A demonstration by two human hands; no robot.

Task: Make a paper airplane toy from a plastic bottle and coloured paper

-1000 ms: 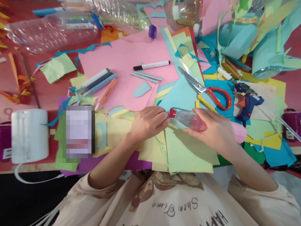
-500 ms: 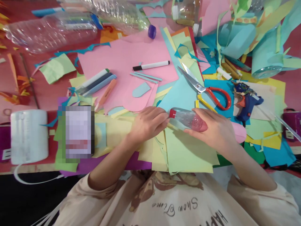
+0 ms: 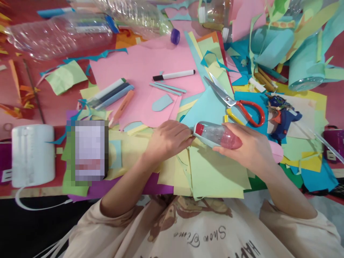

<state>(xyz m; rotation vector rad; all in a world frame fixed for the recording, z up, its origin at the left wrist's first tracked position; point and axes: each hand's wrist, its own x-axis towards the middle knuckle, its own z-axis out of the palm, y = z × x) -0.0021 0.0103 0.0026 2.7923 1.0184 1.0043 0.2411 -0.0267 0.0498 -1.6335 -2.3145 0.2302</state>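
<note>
My right hand [image 3: 248,145] is wrapped around a small clear plastic bottle [image 3: 215,135] lying sideways, with red showing at its left end and pinkish red near my fingers. A pale blue edge runs along the bottle's lower side. Pink paper [image 3: 276,151] shows beyond my right hand. The fingers of my left hand [image 3: 172,139] are curled together at the bottle's left end; what they pinch, if anything, is hidden. Below the bottle lies light green paper [image 3: 217,172]. Scissors [image 3: 233,102] with red and yellow handles rest just beyond it, blades apart.
A blue glue gun [image 3: 285,122] lies to the right. Markers [image 3: 110,93] and a black-capped pen [image 3: 174,75] are on pink paper [image 3: 150,57]. Large clear bottles [image 3: 56,34] line the back. A white device [image 3: 33,154] and a blurred phone-like object [image 3: 90,150] sit left.
The bottle has tilted slightly and its red end looks set further back behind a clear, pale blue edge. My right hand has shifted a little to the right. My left hand has barely moved.
</note>
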